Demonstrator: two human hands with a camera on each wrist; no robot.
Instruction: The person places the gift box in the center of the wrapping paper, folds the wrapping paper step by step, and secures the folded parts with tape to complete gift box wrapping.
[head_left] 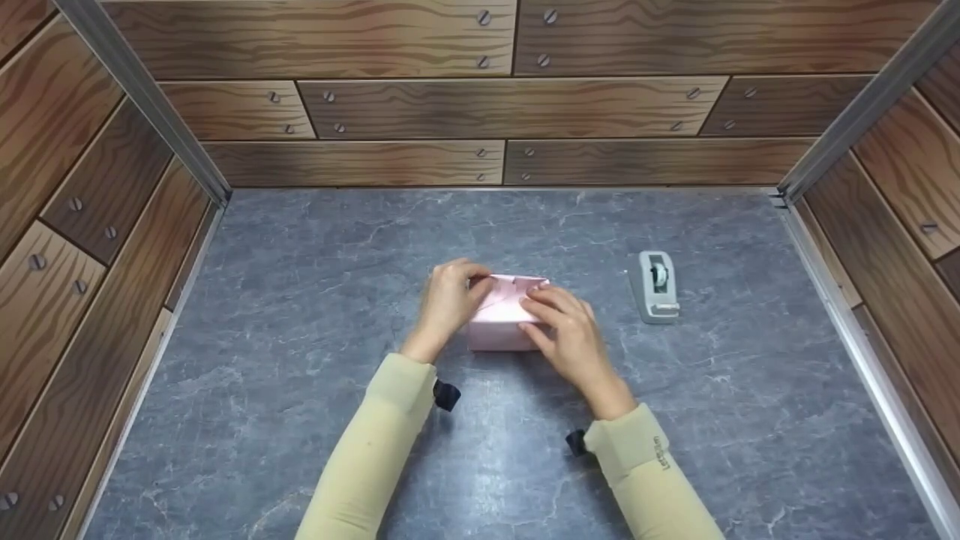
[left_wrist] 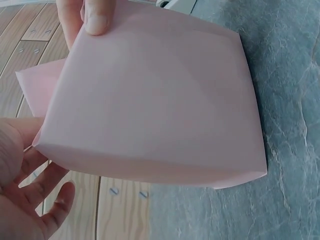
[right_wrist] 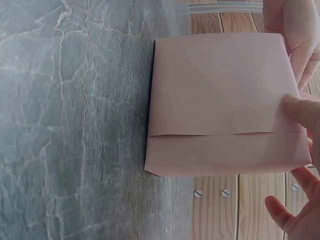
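Observation:
A pink paper box (head_left: 495, 335), its top standing open, sits upright between the two hands. At its upper left edge, the left hand (head_left: 448, 296) pinches the paper near a corner, and the other fingers of that hand (left_wrist: 42, 200) spread outside the box. The right hand (head_left: 574, 330) grips the right part of the near rim, its thumb (right_wrist: 300, 110) against the near face and other fingers over the rim. A paper flap (left_wrist: 42, 85) sticks up beyond the rim in the left wrist view. One overlapping paper seam crosses the near face in the right wrist view.
A grey tape dispenser (head_left: 657, 289) with a roll in it stands to the right of the box. The grey marbled tabletop (head_left: 300, 420) is bounded by wood-patterned walls (head_left: 510, 109) and metal edge rails (head_left: 862, 360).

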